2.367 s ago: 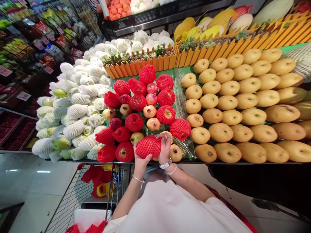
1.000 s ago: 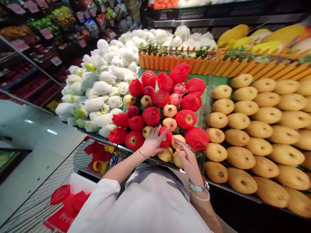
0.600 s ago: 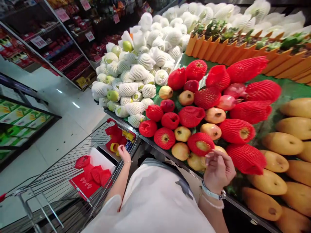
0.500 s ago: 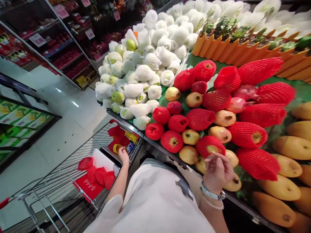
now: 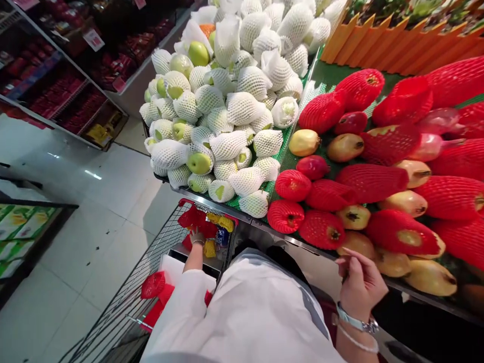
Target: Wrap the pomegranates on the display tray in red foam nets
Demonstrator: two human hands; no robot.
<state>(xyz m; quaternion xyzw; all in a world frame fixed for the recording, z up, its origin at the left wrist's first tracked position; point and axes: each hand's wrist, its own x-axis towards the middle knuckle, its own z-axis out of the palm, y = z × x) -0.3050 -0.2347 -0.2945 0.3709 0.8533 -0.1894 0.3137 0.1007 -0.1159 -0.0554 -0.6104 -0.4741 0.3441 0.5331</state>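
Note:
My left hand (image 5: 196,236) reaches down into a box in the shopping cart. Its fingers look spread over red foam fruit nets (image 5: 200,219), and touch them. Beside it lie yellow foam nets (image 5: 209,248) and a blue packet (image 5: 222,236). My right hand (image 5: 362,279) is raised at the front edge of the fruit stand, fingers curled and thumb and fingertips drawn together; anything between them is too small to make out. Just beyond it are bare pomegranates (image 5: 431,277) and pomegranates in red foam nets (image 5: 403,233).
The wire shopping cart (image 5: 124,267) stands at my left against the stand. White-netted green fruit (image 5: 242,108) is heaped at the stand's left. An orange picket planter (image 5: 374,43) sits behind the pomegranates. Shelves (image 5: 56,75) line the far left, past the tiled floor (image 5: 102,201).
My left hand has gone deeper into the box, from beside a yellow net onto the red nets, its fingers spreading. My right hand has drawn back from the netted pomegranate. The view has shifted.

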